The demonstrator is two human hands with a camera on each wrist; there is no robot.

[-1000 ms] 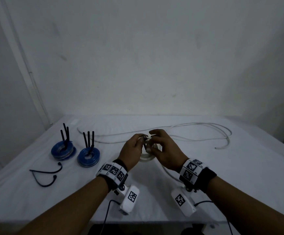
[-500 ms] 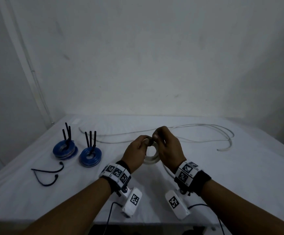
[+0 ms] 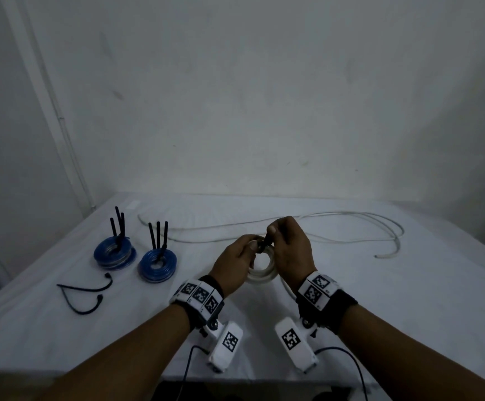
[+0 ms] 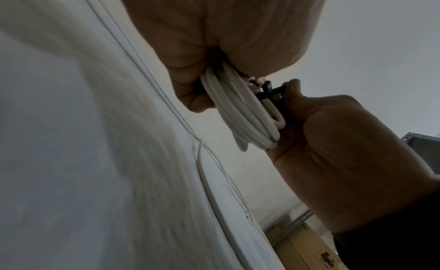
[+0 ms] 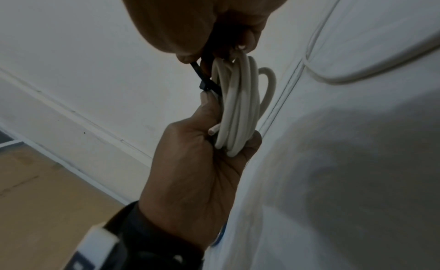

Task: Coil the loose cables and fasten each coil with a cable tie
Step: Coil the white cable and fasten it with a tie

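A small white cable coil [image 3: 262, 277] is held upright just above the table, and my left hand [image 3: 251, 248] grips its upper left side. A black cable tie [image 3: 265, 242] loops round the top of the coil. My right hand [image 3: 271, 231] pinches the tie's tail above the coil. In the left wrist view the tie's head [image 4: 267, 85] sits against the coil [image 4: 240, 112]. The right wrist view shows the tie [image 5: 205, 80] stretched between my right fingertips and the coil [image 5: 238, 104]. From the coil a cable tail runs under my right wrist.
A long loose white cable [image 3: 351, 217] lies across the back of the white table [image 3: 409, 299]. Two tied blue coils [image 3: 115, 252] [image 3: 157, 263] with upright black tie tails sit at the left. Two spare black ties [image 3: 85, 295] lie near the front left.
My right hand has risen, drawing the tie's tail up and away from the coil. The left hand has kept its grip on the coil, which now stands more upright.
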